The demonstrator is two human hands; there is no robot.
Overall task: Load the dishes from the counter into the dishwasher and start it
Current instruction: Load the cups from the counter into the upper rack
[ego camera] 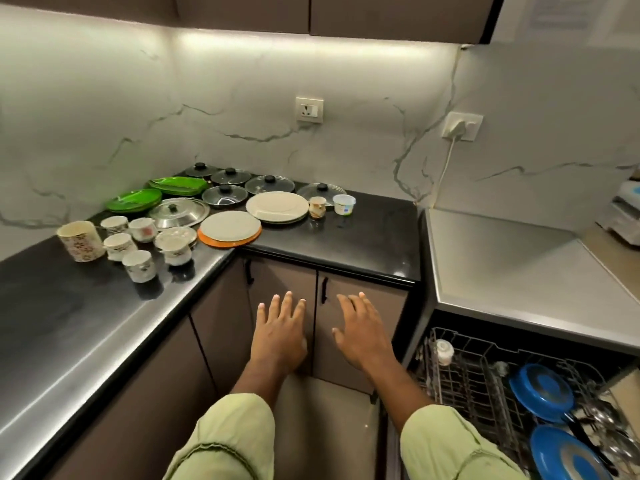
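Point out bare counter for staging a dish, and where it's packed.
Bare: black counter right of the white tub, up to the steel top; also the near left stretch in front of the cups. Packed: the corner, lids and plates.

On the corner counter [346,244], cups [138,266] cluster at the left, plates [277,206] lie to their right, and lids [230,176] sit behind them by the wall. The dishwasher rack [460,382] stands out lower right, holding two round dishes [542,391].
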